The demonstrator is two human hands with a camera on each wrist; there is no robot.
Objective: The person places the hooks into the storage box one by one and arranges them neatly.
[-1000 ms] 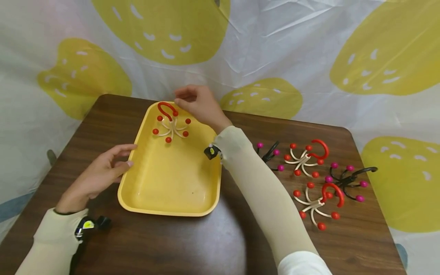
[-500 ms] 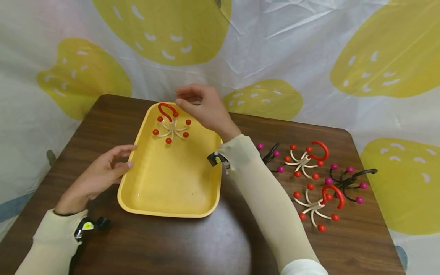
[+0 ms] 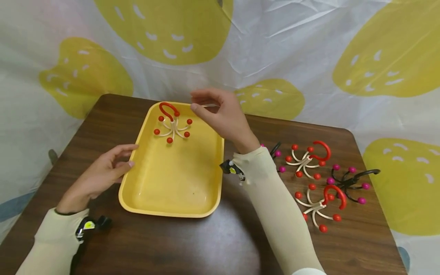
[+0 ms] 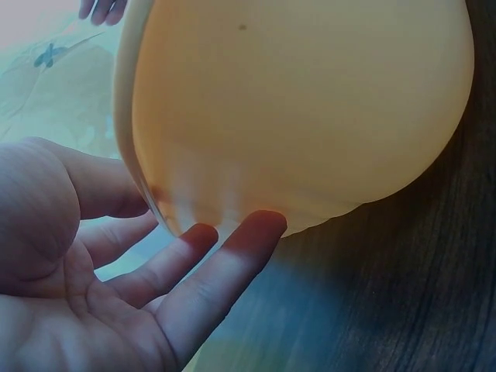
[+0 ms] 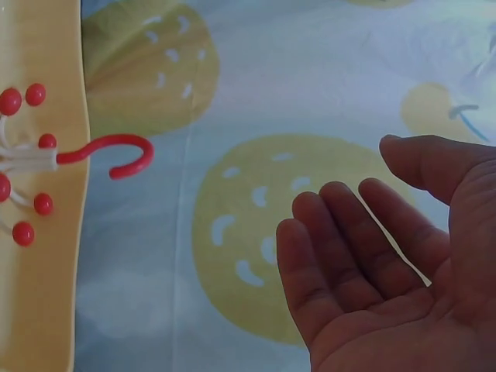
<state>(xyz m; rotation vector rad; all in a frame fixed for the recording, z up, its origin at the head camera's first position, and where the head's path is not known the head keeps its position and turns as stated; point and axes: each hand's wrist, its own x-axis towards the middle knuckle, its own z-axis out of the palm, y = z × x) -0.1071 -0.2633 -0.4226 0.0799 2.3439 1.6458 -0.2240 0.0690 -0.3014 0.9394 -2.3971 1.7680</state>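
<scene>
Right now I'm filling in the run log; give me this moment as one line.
right hand: empty, above yellow tray | left hand: fingertips touching tray rim | red hook: lying in tray | four more hooks: on table

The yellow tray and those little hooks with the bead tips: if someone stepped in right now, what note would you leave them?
Left hand: open, fingertips against the yellow tray's left rim.
Right hand: open and empty, above the tray's far right corner.
Done: one red-and-cream hook lies at the tray's far end.
Left: four hooks on the table right of the tray: two red-and-cream, two black with pink beads, one partly hidden by the right sleeve.
</scene>
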